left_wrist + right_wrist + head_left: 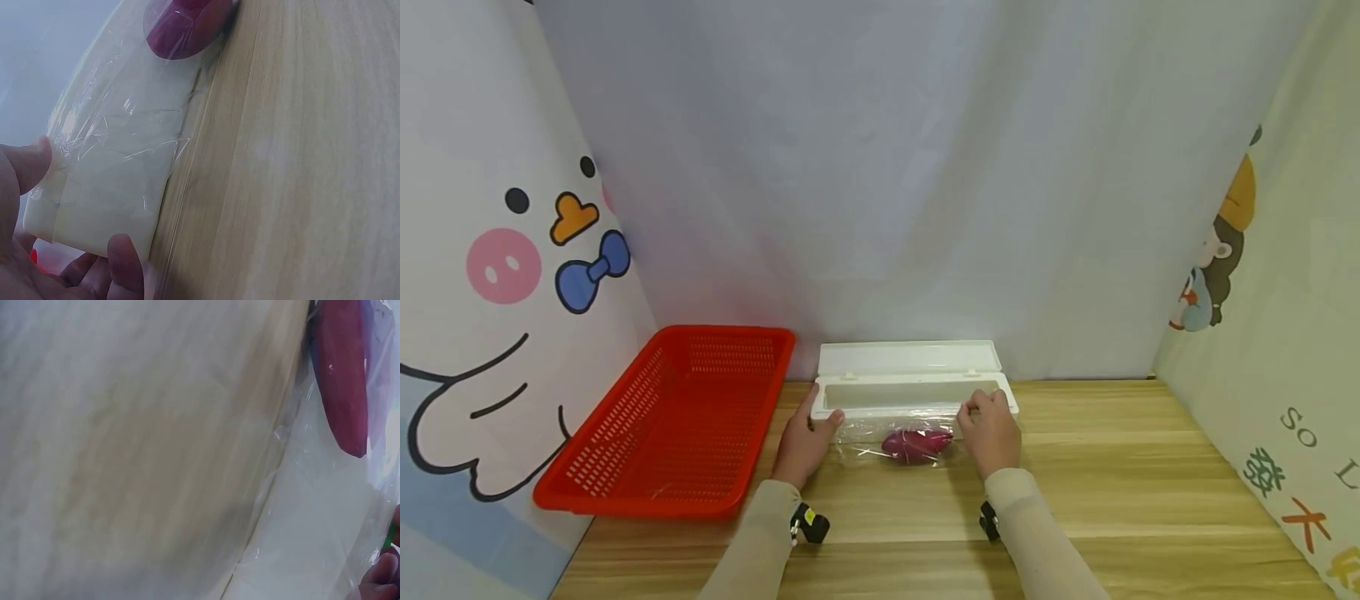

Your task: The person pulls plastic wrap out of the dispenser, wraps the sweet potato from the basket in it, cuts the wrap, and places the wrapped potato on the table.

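Observation:
A long white cling film box (917,411) stands on the table with its hinged lid up at the back. Clear cling film (857,433) hangs down over its front, around a purple-red tapered thing (917,445) that resembles a sweet potato. My left hand (805,446) grips the box's left end, thumb on the front top edge and fingers curled at the end in the left wrist view. At the right end of the front rim, my right hand (991,429) pinches a small green piece (390,536), mostly hidden by the fingers.
To the left is a red plastic basket (681,425) with perforated walls, close beside my left hand. Behind the box hangs a pale curtain (925,208). Printed side panels (497,350) border the wooden table (1097,483).

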A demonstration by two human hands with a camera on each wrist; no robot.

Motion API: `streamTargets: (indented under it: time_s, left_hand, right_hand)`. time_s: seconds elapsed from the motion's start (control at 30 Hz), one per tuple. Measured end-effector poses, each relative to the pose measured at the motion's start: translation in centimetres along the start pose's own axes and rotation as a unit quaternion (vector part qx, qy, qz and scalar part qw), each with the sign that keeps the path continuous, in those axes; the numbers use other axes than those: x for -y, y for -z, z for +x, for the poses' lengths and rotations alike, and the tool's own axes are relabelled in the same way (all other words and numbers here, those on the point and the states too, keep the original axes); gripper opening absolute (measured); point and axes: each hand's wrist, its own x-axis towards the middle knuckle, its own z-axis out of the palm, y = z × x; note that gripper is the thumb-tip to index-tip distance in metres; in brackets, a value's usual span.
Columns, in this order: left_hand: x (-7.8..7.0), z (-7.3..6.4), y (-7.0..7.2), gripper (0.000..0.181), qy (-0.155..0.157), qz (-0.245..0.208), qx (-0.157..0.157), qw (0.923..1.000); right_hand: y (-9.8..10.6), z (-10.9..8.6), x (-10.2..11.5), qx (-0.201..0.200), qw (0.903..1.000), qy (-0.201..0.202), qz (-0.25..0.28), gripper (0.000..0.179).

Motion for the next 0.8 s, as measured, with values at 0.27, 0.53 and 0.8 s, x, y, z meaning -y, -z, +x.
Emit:
streamTargets:
  time_s: [0.27, 0.53, 0.8]
  left_hand:
    - [0.0, 0.0, 0.0, 0.071, 0.001, 0.0, 0.002, 1.0]
    - [0.2, 0.2, 0.0, 0.073, -0.002, 0.006, 0.001, 1.0]
    - [0.4, 0.2, 0.0, 0.072, -0.011, 0.008, 0.0, 0.9999]
  right_hand:
    - [0.1, 0.1, -0.5, 0.004, 1.0, 0.001, 0.003, 0.009]
    - [0.5, 0.1, -0.6, 0.007, 1.0, -0.002, 0.002, 0.01]
    - [0.5, 0.1, -1.1, 0.005, 1.0, -0.005, 0.002, 0.008]
